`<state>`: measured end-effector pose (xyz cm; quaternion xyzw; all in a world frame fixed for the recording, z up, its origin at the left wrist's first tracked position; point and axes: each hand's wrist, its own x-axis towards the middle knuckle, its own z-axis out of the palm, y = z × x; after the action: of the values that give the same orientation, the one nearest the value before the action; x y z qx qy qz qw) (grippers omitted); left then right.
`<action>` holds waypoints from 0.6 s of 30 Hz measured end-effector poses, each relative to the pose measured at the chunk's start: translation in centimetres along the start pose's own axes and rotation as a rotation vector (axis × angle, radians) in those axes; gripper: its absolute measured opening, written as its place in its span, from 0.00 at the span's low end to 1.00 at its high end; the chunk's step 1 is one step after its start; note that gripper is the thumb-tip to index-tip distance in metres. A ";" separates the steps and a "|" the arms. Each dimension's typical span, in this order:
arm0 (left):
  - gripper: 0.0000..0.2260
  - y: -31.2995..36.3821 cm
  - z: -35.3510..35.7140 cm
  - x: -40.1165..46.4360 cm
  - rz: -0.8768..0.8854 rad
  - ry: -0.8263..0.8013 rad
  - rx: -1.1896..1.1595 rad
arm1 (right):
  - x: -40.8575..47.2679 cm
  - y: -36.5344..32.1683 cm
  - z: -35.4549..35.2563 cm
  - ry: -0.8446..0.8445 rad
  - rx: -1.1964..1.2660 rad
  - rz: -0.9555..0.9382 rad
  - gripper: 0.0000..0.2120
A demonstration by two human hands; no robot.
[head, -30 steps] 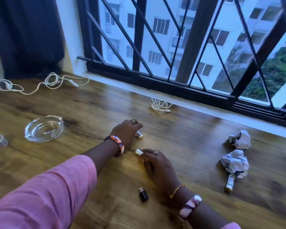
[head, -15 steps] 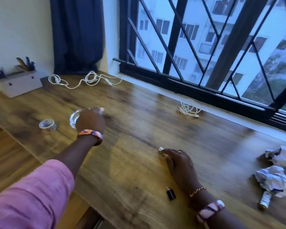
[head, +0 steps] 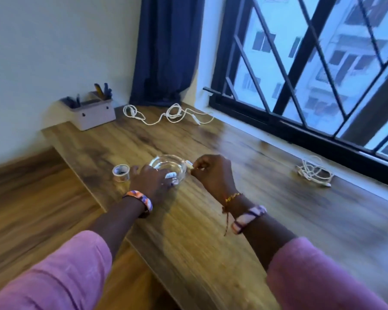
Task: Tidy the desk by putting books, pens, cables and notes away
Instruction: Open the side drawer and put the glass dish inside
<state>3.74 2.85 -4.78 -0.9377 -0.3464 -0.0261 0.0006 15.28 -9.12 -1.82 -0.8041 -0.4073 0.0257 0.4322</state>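
Observation:
A clear glass dish (head: 166,159) stands on the wooden desk (head: 211,238) near its left edge. My left hand (head: 149,179) reaches over the dish's near rim, and its bent fingers hold a small white piece (head: 171,175) inside the dish. Just right of the dish, my right hand (head: 213,173) pinches another small white piece (head: 189,164) at the rim. A long loose white cable (head: 170,114) lies at the back by the curtain. Near the window sill sits a coiled white cable (head: 315,172).
A roll of clear tape (head: 121,172) stands just left of the dish, close to the desk's edge. A pale desk organizer (head: 94,113) with pens stands in the back left corner against the wall. The barred window (head: 300,104) runs along the right.
The view has swung left. My left hand has lowered its white piece into the dish. My right hand has lifted its white piece off the desk and carried it left to the dish's rim.

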 end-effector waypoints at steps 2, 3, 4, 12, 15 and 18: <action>0.17 -0.8 0.7 -0.2 0.054 -0.012 -0.059 | 2.1 -0.7 2.2 -0.062 -0.056 0.023 0.03; 0.17 -1.3 1.0 -0.4 0.101 -0.016 -0.132 | 2.9 -1.0 3.2 -0.094 -0.087 0.039 0.03; 0.18 -1.6 1.1 -0.7 0.168 -0.013 -0.215 | 3.4 -1.2 3.9 -0.129 -0.131 0.049 0.03; 0.37 -3.3 2.9 -1.7 0.374 -0.023 -0.421 | 3.0 -0.7 6.2 -0.320 -0.415 -0.035 0.08; 0.30 -2.4 2.8 -1.6 0.257 0.034 -0.489 | 2.3 -0.3 4.8 -0.370 -0.429 -0.080 0.11; 0.22 -0.5 2.7 -2.6 0.168 0.283 -0.558 | 0.0 0.2 1.9 -0.293 -0.359 -0.101 0.12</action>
<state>1.60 1.62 -7.59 -0.9142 -0.2437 -0.2498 -0.2060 14.68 -7.87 -3.20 -0.8344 -0.5035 0.0478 0.2190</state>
